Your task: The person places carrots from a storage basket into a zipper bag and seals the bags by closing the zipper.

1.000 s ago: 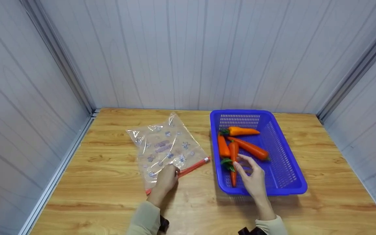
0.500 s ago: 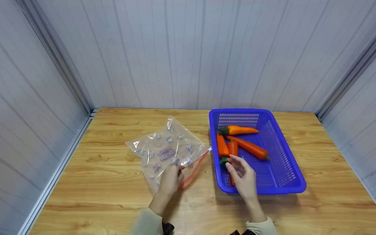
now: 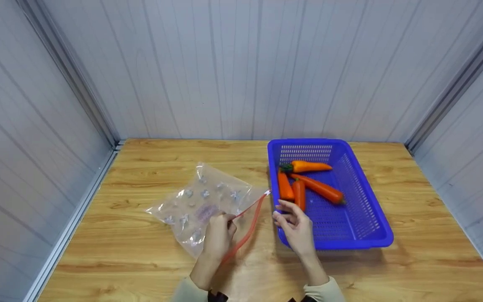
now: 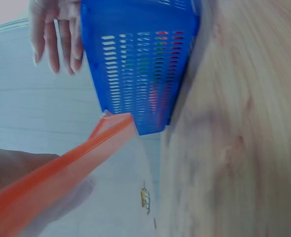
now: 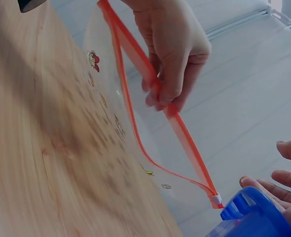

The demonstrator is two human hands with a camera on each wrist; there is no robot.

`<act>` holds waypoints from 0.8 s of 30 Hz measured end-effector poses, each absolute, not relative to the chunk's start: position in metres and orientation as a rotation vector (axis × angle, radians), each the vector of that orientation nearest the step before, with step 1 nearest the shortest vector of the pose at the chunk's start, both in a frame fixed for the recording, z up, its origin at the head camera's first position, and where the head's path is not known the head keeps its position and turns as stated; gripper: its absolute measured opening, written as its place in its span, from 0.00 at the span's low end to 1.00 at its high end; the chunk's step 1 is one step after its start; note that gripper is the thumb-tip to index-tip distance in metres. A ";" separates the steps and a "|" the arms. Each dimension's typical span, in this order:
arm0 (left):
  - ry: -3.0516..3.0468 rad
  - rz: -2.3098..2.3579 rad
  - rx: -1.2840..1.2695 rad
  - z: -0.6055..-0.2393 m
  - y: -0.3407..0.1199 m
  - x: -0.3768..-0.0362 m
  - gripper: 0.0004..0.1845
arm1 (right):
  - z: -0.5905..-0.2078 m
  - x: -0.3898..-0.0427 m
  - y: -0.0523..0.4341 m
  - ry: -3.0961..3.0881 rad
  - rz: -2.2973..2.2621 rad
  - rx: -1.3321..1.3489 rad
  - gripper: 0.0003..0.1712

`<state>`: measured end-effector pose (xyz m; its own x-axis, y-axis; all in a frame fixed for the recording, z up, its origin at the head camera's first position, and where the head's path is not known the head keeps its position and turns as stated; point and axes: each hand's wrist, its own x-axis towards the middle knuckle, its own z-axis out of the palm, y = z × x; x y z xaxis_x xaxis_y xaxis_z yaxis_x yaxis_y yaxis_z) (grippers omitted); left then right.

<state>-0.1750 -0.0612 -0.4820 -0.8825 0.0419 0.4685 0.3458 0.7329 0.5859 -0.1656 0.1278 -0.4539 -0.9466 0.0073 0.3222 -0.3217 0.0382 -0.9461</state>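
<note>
My left hand (image 3: pixel 218 235) pinches one side of the red zip edge (image 5: pixel 190 140) of a clear zip bag (image 3: pixel 220 188) printed with small flowers. The bag's mouth gapes, its two red strips bowed apart in the right wrist view. A white slider (image 5: pixel 216 199) sits at the corner nearest the basket. My right hand (image 3: pixel 298 228) is over the near left rim of a blue basket (image 3: pixel 350 244), fingers loosely bent and holding nothing. Close beyond its fingertips lie a red carrot (image 3: pixel 299 193) and an orange carrot (image 3: pixel 284 184). My right hand hides part of the basket's near left corner.
Farther inside the basket rest a longer carrot (image 3: pixel 321 191) and a yellow-orange carrot (image 3: pixel 308 166) with a green top. A wooden table (image 3: pixel 141 247) carries everything. Pale panel walls (image 3: pixel 233 75) stand behind and at both sides.
My left hand has lifted the bag's zip edge, and the mouth has spread wider. My right hand has drawn back left from the carrots to the basket rim.
</note>
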 end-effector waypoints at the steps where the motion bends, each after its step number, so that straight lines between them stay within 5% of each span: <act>1: -2.501 -0.963 -0.295 -0.481 -0.062 -0.173 0.09 | -0.454 -0.165 0.126 -2.085 2.000 0.322 0.19; 13: -2.416 -0.949 -0.290 -0.458 -0.056 -0.160 0.08 | -0.477 -0.174 0.119 -2.125 1.979 0.392 0.21; 24: -2.242 -1.079 -0.379 -0.455 -0.040 -0.162 0.06 | -0.452 -0.161 0.100 -2.219 1.903 0.428 0.20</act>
<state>-0.1620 -0.0398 -0.4548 -0.7700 -0.0078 0.6380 0.4938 0.6261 0.6035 -0.1610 0.1004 -0.4517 -0.9408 -0.0956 0.3252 -0.3359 0.1358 -0.9320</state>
